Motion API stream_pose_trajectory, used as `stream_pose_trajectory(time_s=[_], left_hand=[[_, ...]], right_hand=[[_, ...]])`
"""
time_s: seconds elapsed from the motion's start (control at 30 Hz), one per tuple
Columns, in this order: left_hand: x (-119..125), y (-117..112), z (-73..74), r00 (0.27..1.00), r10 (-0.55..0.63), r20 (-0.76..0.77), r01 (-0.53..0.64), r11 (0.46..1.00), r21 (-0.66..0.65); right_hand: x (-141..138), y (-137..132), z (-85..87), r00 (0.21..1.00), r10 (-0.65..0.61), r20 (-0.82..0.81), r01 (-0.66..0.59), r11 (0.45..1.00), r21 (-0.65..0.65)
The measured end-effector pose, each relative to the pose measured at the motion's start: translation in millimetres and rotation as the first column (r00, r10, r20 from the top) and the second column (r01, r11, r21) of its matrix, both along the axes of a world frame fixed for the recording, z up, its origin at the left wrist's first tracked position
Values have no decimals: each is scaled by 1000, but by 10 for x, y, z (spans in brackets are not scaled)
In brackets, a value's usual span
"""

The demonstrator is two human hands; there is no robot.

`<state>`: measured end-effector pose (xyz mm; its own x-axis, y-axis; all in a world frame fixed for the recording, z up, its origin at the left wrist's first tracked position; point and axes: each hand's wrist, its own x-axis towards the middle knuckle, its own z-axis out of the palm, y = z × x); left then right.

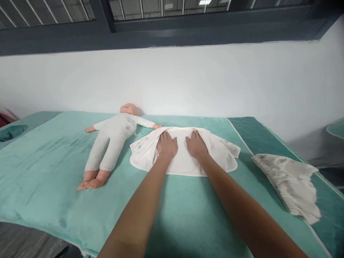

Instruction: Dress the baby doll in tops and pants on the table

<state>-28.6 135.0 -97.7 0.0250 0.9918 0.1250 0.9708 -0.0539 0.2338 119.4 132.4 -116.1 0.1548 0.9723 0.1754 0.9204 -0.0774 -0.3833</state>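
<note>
A small white baby shirt lies spread on the green bed cover, its front laid open and its sleeves out to both sides. My left hand rests flat on the left part of the shirt, fingers stretched toward the collar, partly beside a fold of the front panel. On the right part, my right hand lies flat in the same way, its fingertips near the neckline. Left of the shirt a baby doll in a white outfit lies on its back, one hand close to the shirt's left shoulder.
Crumpled white baby pants lie at the right side of the green cover. A white wall rises behind the bed, below a dark window frame with bars. Something red shows at the far left.
</note>
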Motion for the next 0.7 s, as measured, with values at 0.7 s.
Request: stream_pose_trajectory(time_s=[0.7], left_hand=[[-234, -925, -9, 985, -132, -108, 142, 985, 93]], right_hand=[[-81, -1023, 84, 947, 200, 251, -192, 980, -57]])
